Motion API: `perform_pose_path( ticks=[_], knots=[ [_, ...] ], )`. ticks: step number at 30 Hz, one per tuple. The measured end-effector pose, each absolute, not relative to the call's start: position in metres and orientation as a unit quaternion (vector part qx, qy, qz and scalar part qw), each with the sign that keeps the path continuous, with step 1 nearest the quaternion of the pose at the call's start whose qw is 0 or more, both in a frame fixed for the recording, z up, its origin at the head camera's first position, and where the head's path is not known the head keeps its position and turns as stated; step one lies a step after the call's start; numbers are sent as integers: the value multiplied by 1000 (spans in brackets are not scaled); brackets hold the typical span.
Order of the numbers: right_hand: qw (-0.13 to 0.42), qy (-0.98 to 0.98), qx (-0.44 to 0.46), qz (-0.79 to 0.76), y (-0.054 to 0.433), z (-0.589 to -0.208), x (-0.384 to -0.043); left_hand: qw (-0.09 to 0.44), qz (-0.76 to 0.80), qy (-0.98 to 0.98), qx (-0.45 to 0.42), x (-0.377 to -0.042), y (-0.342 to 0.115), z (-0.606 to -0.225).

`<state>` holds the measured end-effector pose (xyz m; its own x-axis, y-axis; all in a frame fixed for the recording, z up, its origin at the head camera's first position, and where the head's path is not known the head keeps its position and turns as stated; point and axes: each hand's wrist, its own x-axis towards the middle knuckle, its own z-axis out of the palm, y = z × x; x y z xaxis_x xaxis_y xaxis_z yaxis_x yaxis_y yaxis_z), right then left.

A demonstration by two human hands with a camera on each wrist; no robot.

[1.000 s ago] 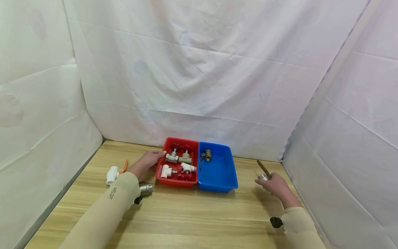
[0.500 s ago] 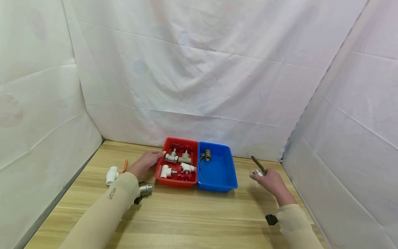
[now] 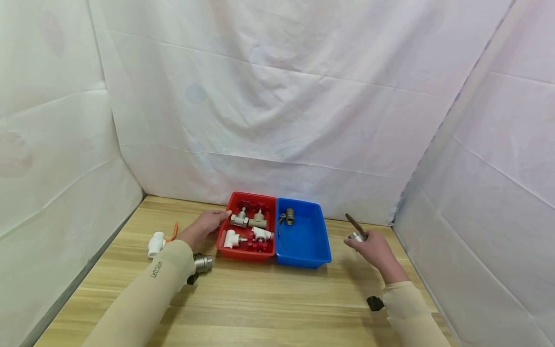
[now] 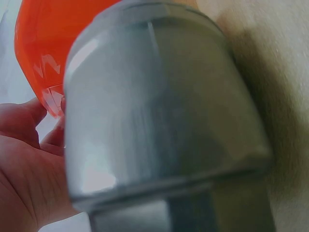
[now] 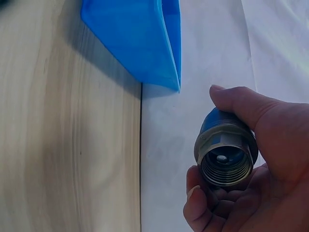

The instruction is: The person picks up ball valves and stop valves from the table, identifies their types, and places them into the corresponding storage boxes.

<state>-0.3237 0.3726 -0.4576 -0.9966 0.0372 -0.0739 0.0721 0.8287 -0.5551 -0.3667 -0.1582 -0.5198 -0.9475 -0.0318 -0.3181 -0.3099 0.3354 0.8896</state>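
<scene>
My left hand (image 3: 208, 222) holds the left rim of a red tray (image 3: 247, 256), thumb over the edge. Inside the tray lie several valves with red handwheels: a metal one (image 3: 240, 220), a beige one (image 3: 258, 221) and white ones. To the right, my right hand (image 3: 375, 248) grips a metal ball valve (image 5: 205, 145) above the table, its long lever handle (image 3: 356, 225) pointing up and left. The threaded opening of that valve faces the right wrist camera. Another metal valve (image 4: 159, 106) lies beside my left wrist and fills much of the left wrist view.
A blue tray (image 3: 305, 241) stands against the red one, with a brass valve (image 3: 290, 216) in its back left part. At the left of the wooden table (image 3: 269, 308) lies a white valve (image 3: 156, 243) with an orange handle. White cloth walls (image 3: 277, 120) surround the table.
My right hand has moved left toward the blue tray and slightly up, carrying the metal ball valve. My left hand stays at the red tray's rim.
</scene>
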Motion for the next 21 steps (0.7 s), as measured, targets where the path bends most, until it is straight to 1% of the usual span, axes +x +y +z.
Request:
perform_pose_path(
  ticks=[14,21],
  knots=[
    [27,954,22,-297,362,-455,-328,126,565,809,-103,-366,-158,-519],
    [15,959,6,-284,355,-453,-333,129,568,806,-108,-368,-158,-519]
  ],
)
